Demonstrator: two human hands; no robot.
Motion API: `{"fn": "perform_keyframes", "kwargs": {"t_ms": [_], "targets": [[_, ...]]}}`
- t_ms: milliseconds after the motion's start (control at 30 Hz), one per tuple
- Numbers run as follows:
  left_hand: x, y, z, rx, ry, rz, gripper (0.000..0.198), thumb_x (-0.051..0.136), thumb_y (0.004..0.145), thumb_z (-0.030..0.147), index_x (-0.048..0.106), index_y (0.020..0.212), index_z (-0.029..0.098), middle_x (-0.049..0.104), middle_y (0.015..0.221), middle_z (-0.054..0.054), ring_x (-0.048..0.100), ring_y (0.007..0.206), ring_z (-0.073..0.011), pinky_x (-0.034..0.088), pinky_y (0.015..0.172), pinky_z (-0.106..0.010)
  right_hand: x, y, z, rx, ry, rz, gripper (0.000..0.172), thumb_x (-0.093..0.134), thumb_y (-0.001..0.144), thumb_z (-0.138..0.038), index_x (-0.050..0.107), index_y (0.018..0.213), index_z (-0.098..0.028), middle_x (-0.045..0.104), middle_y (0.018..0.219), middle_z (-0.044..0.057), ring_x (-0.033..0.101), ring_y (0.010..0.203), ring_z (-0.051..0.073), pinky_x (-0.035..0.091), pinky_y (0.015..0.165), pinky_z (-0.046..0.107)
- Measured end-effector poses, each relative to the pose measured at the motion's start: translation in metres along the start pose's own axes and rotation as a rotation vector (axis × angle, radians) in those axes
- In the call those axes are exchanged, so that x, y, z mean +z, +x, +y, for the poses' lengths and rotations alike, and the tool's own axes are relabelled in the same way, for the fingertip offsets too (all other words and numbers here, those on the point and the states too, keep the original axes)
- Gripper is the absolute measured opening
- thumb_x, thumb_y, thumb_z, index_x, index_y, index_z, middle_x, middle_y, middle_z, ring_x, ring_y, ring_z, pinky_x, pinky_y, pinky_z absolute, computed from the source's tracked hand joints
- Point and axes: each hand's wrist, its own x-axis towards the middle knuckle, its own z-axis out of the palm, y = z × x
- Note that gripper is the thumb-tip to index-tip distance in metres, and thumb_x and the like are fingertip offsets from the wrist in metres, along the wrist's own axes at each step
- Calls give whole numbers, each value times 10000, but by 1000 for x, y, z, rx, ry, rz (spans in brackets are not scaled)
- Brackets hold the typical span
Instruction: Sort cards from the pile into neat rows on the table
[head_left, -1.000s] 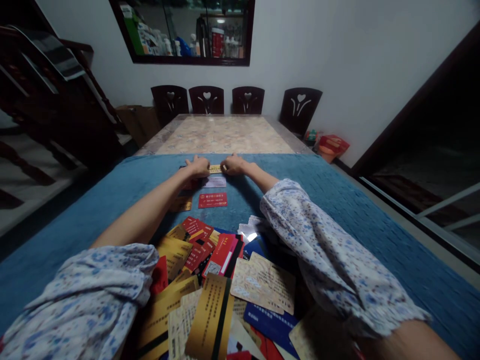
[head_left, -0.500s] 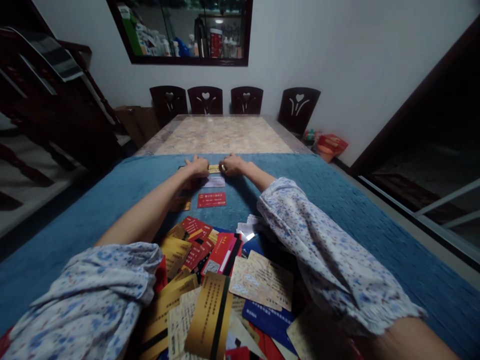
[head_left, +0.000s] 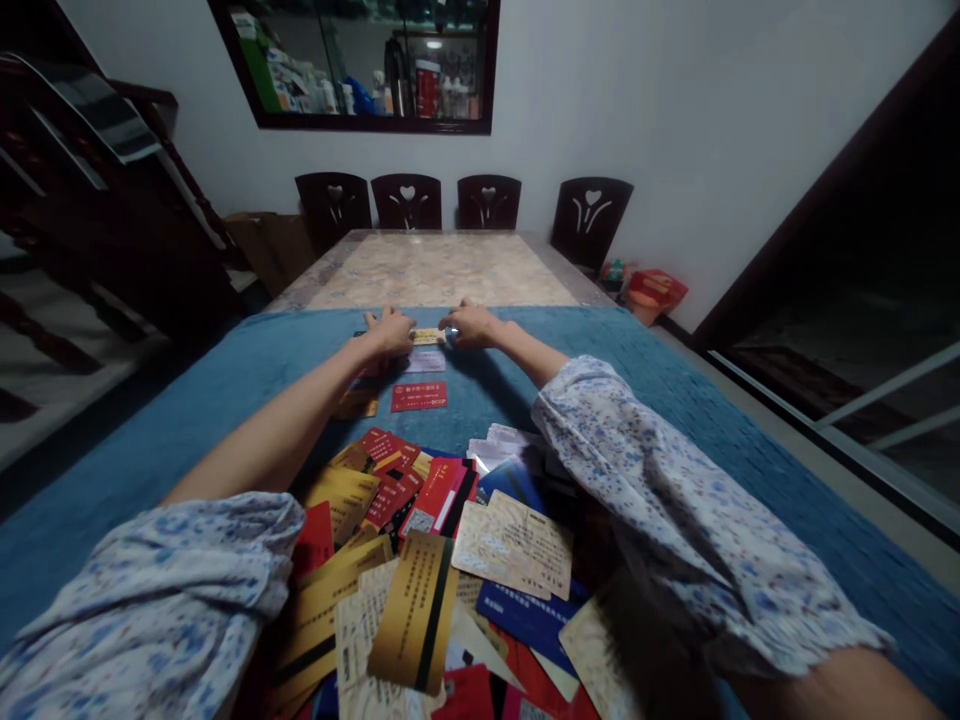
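Both arms reach far forward over a blue cloth. My left hand and my right hand sit at either end of a small yellow card, fingers curled down and pinching its edges. Just below that card lies a pale pink card, then a red card. A gold card lies partly under my left forearm. Close to me spreads a loose heap of several cards in red, gold, blue and beige.
Beyond the cloth the marble table top is bare. Several dark chairs stand along the far wall under a glass-fronted cabinet. A staircase rises on the left, a dark doorway opens on the right.
My hands stay on the yellow card; the right hand has lifted and shifted slightly right. The view has tipped a little, showing more of the card heap.
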Motion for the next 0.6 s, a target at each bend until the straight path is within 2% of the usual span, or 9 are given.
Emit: {"fn": "perform_keyframes", "kwargs": {"t_ms": [100,300,600], "targets": [[-4,-12,4,20,6,24,458,496,876,286,679,1289,213,573,1423,-197,358,1405,-424,320,1067,-640,-4,-14,0,-23,4,22,493,580,906,-226,651,1394,-234,652,1366,142,499,1282,341,409,922,394],[-8,-39,17,63,-19,95,496,544,830,233,677,1308,249,577,1406,-156,360,1390,-406,302,1094,-627,-8,-45,3,-52,18,54,369,562,923,-213,733,1250,-198,686,1269,140,522,1187,315,389,869,370],[-8,-84,32,139,-40,149,457,526,867,245,674,1299,219,584,1381,-169,391,1358,-399,338,1047,-620,-8,-96,-5,-73,77,109,273,536,922,-207,759,1076,-181,702,1147,132,496,1078,283,316,772,346]]}}
